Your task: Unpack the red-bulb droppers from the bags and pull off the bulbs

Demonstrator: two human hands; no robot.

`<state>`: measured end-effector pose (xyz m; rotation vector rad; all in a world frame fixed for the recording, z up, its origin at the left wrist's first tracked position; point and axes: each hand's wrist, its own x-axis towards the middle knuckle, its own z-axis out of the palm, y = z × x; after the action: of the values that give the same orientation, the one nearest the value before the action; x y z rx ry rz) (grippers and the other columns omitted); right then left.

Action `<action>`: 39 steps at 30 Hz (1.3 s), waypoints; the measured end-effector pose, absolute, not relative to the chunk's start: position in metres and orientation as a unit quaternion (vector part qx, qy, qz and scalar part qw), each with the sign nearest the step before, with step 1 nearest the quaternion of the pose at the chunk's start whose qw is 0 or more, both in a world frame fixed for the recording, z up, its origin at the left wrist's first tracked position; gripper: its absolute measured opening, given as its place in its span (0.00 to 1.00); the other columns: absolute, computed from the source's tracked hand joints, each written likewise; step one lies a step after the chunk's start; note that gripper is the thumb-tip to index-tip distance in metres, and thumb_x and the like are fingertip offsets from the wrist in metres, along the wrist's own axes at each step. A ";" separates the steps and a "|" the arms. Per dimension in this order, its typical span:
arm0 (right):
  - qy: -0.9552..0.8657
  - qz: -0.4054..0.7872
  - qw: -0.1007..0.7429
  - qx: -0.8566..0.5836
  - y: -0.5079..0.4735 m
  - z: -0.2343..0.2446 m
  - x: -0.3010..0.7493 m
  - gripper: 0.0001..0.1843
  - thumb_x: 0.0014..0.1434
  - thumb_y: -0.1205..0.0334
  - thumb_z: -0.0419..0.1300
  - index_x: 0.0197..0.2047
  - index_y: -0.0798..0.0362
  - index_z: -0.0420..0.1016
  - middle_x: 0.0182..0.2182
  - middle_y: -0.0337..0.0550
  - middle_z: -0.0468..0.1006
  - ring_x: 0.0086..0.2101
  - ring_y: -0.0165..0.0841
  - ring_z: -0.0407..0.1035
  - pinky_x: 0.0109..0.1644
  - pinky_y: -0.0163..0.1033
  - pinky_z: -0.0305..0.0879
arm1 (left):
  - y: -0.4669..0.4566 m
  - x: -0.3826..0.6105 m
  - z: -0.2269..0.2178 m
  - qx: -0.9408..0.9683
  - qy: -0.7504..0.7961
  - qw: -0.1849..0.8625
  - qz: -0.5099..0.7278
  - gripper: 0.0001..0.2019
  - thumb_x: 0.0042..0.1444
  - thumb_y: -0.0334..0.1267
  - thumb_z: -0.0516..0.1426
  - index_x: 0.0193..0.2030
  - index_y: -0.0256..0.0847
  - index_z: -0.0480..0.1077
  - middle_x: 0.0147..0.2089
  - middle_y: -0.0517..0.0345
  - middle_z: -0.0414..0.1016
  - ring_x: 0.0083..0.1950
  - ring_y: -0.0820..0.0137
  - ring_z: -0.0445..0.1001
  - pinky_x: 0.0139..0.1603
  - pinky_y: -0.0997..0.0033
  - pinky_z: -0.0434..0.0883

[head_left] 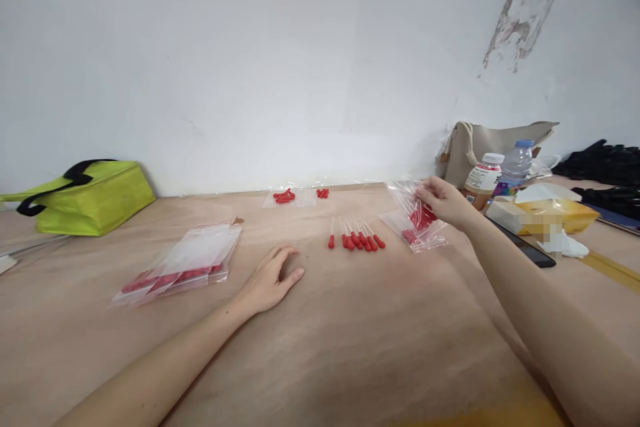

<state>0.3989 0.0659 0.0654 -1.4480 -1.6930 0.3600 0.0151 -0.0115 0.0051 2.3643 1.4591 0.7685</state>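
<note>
Brown tabletop [320, 347]: the left hand [270, 277] lies low over it, back of the hand up, fingers gently curved, thumb set apart from them, nothing between.
Left forearm [190, 340]: slants up from the lower left edge to the wrist, near the middle of the view.
Right forearm [520, 280]: reaches in from the lower right corner, wrist bent so the fingers point leftward.
Right hand [443, 200]: fingers bent and close together at a clear bag [400, 200]; I cannot tell whether they pinch the plastic or something in it.
Bag contents: red bulbs, some directly below the right fingertips, others lower in the plastic.
Loose red-bulbed droppers [357, 240]: side by side on the tabletop between the two hands, bulbs toward the person, thin stems toward the wall [280, 67]; one sits slightly apart at the left end.
Stacked bags [200, 250]: just left of the left hand, overlapping, red bulbs along their near edge.
</note>
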 end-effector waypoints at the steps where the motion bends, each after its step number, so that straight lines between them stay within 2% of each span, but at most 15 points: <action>1: -0.708 0.176 0.446 -0.519 0.058 0.070 0.383 0.13 0.55 0.49 0.50 0.32 0.52 0.60 0.26 0.39 0.71 0.21 0.26 0.60 0.26 0.32 0.57 | -0.010 0.015 0.004 0.802 0.508 0.146 0.279 0.19 0.56 0.49 0.49 0.51 0.44 0.61 0.53 0.53 0.65 0.54 0.62 0.64 0.53 0.60 0.62; 3: -0.770 0.219 0.416 -0.431 0.041 0.076 0.344 0.14 0.54 0.48 0.50 0.32 0.52 0.60 0.25 0.38 0.70 0.22 0.26 0.60 0.26 0.31 0.58 | -0.007 0.015 0.001 0.771 0.516 0.185 0.324 0.19 0.57 0.50 0.47 0.52 0.43 0.61 0.53 0.52 0.65 0.55 0.62 0.63 0.55 0.58 0.61; 5: -0.833 0.225 0.352 -0.363 0.025 0.074 0.300 0.10 0.56 0.54 0.50 0.31 0.52 0.62 0.26 0.38 0.70 0.26 0.27 0.62 0.31 0.32 0.59 | -0.002 0.013 -0.002 0.731 0.512 0.238 0.384 0.20 0.58 0.51 0.45 0.50 0.41 0.61 0.51 0.50 0.67 0.52 0.63 0.66 0.54 0.59 0.62; 8: -0.903 0.222 0.253 -0.267 0.012 0.059 0.240 0.05 0.57 0.63 0.50 0.32 0.51 0.65 0.26 0.35 0.70 0.28 0.27 0.63 0.35 0.32 0.58 | 0.003 0.009 -0.002 0.654 0.494 0.343 0.458 0.23 0.56 0.55 0.45 0.48 0.39 0.61 0.45 0.50 0.69 0.40 0.67 0.72 0.42 0.64 0.69; 10: -0.927 0.202 0.221 -0.225 0.011 0.047 0.210 0.04 0.56 0.64 0.52 0.31 0.51 0.66 0.26 0.34 0.71 0.29 0.27 0.64 0.37 0.33 0.57 | 0.002 0.005 0.002 0.617 0.483 0.411 0.465 0.26 0.55 0.58 0.45 0.49 0.39 0.60 0.44 0.52 0.69 0.33 0.70 0.72 0.35 0.68 0.69; 13: -0.934 0.186 0.212 -0.219 0.014 0.030 0.186 0.03 0.56 0.62 0.54 0.32 0.51 0.67 0.30 0.35 0.73 0.33 0.29 0.66 0.42 0.36 0.56 | -0.003 0.001 0.011 0.641 0.461 0.451 0.417 0.24 0.54 0.55 0.49 0.49 0.39 0.62 0.42 0.55 0.70 0.34 0.71 0.72 0.35 0.70 0.69; 17: -0.891 0.118 0.326 -0.293 0.007 0.015 0.189 0.10 0.51 0.60 0.59 0.38 0.53 0.66 0.37 0.43 0.73 0.40 0.34 0.65 0.45 0.39 0.55 | -0.008 -0.002 0.017 0.688 0.446 0.449 0.353 0.20 0.47 0.46 0.59 0.45 0.40 0.65 0.46 0.54 0.70 0.37 0.69 0.71 0.37 0.69 0.69; 20: -0.818 0.132 0.376 -0.414 -0.006 0.008 0.212 0.08 0.55 0.60 0.54 0.38 0.53 0.66 0.33 0.42 0.73 0.34 0.31 0.66 0.37 0.35 0.58 | -0.007 -0.003 0.016 0.665 0.471 0.452 0.362 0.20 0.44 0.43 0.62 0.44 0.39 0.66 0.42 0.55 0.72 0.38 0.70 0.71 0.40 0.69 0.68; 22: -0.777 0.146 0.362 -0.493 -0.015 0.007 0.228 0.10 0.56 0.56 0.53 0.35 0.53 0.68 0.29 0.41 0.73 0.32 0.31 0.65 0.34 0.35 0.57 | -0.005 -0.002 0.015 0.636 0.487 0.462 0.380 0.20 0.43 0.41 0.62 0.43 0.39 0.66 0.36 0.58 0.73 0.35 0.72 0.71 0.38 0.71 0.68; 24: -0.759 0.138 0.327 -0.545 -0.021 0.007 0.240 0.14 0.53 0.49 0.54 0.29 0.52 0.71 0.28 0.41 0.73 0.33 0.34 0.65 0.36 0.38 0.56 | -0.003 -0.001 0.014 0.606 0.493 0.475 0.406 0.21 0.42 0.41 0.63 0.43 0.39 0.66 0.33 0.59 0.72 0.32 0.73 0.71 0.35 0.72 0.67; 28: -0.757 0.169 0.261 -0.575 -0.024 0.009 0.245 0.19 0.48 0.42 0.57 0.22 0.49 0.74 0.30 0.42 0.74 0.36 0.38 0.64 0.39 0.43 0.52 | -0.002 0.001 0.014 0.552 0.500 0.475 0.469 0.21 0.38 0.40 0.65 0.40 0.37 0.68 0.37 0.56 0.72 0.32 0.73 0.71 0.34 0.73 0.68; 31: -0.764 0.199 0.244 -0.563 -0.023 0.009 0.240 0.17 0.48 0.42 0.57 0.22 0.46 0.75 0.30 0.41 0.75 0.38 0.39 0.63 0.40 0.46 0.50 | -0.003 0.004 0.014 0.540 0.509 0.461 0.487 0.20 0.37 0.40 0.65 0.39 0.36 0.68 0.40 0.54 0.72 0.32 0.72 0.71 0.34 0.73 0.68; 34: -0.761 0.205 0.246 -0.565 -0.024 0.006 0.236 0.14 0.48 0.47 0.58 0.23 0.47 0.75 0.30 0.40 0.76 0.38 0.39 0.63 0.41 0.47 0.50 | -0.001 0.004 0.009 0.548 0.521 0.425 0.497 0.20 0.37 0.40 0.64 0.39 0.37 0.68 0.41 0.53 0.72 0.31 0.72 0.72 0.33 0.72 0.69; 39: -0.750 0.217 0.258 -0.570 -0.027 0.005 0.237 0.13 0.49 0.51 0.58 0.21 0.49 0.74 0.29 0.39 0.74 0.36 0.36 0.63 0.42 0.46 0.51 | 0.010 -0.004 -0.004 0.580 0.597 0.245 0.498 0.15 0.42 0.38 0.59 0.39 0.39 0.69 0.38 0.55 0.73 0.30 0.70 0.72 0.33 0.70 0.68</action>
<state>0.2366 -0.0272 0.0053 -1.5449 -2.0332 0.5886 -0.0039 0.0097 -0.0041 1.5834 1.6289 1.3599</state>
